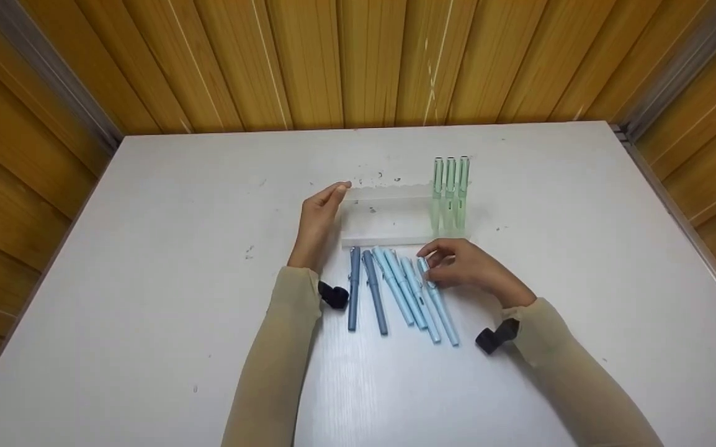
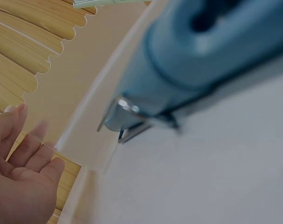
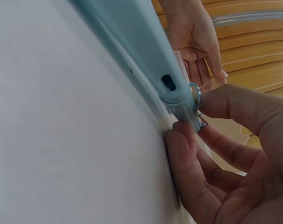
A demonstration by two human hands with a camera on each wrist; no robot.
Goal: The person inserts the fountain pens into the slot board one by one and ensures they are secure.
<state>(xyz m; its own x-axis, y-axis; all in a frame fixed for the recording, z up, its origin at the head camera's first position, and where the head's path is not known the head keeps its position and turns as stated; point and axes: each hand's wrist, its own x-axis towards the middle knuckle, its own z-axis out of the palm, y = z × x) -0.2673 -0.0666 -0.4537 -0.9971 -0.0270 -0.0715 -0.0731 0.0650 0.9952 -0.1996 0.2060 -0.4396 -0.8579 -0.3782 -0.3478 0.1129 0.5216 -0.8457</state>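
My left hand point(image 1: 316, 223) grips the left end of a clear plastic pen stand point(image 1: 389, 241). Through its scalloped panel point(image 2: 80, 88), fingers show in the left wrist view. Three green pens point(image 1: 450, 180) stand upright in the stand's right end. My right hand point(image 1: 471, 268) pinches the clip end of the rightmost light blue pen point(image 1: 443, 313), between thumb and fingers in the right wrist view. That pen point(image 3: 136, 42) lies slanted towards me. Beside it are several other light blue pens point(image 1: 398, 288) and two dark blue pens point(image 1: 353, 298), all in front of the stand.
The white table point(image 1: 147, 298) carries small dark marks. Wood-like panel walls point(image 1: 364, 68) rise behind it and at both sides. A black wrist camera point(image 1: 333, 295) sits close to the dark blue pens, another point(image 1: 496, 337) right of the light blue ones.
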